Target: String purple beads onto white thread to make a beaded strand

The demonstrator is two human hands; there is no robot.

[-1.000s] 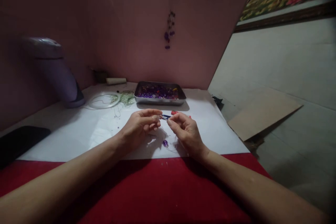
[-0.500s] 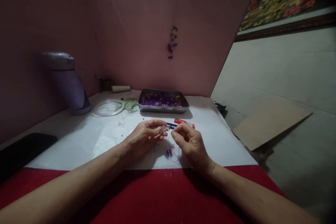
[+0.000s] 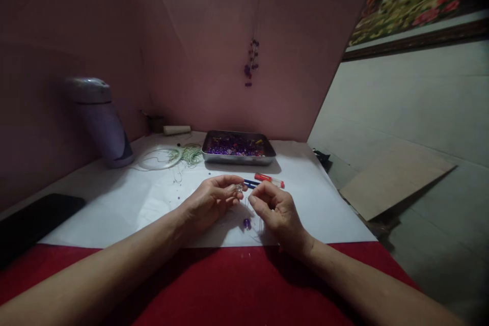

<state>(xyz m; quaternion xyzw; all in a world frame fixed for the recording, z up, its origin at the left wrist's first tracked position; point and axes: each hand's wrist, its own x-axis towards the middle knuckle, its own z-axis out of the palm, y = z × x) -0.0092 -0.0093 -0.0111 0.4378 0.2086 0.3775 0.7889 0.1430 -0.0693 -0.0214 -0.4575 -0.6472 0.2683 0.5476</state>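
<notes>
Between the thumb and fingers of my left hand is a small clear beaded piece. My right hand is just to its right, thumb and forefinger pinched on a thin cord. Below and between the hands, a purple bead is near the white sheet, with cord beside it. A blue tool and a red-capped pen lie behind my right hand.
A metal tray of purple beads stands at the back. Left of it are green threads, a clear ring and a purple bottle. A dark flat object lies at far left. Beads hang ahead.
The cord between the hands has shifted into a different loop, and the purple bead has turned slightly. Both hands keep nearly the same place and grip.
</notes>
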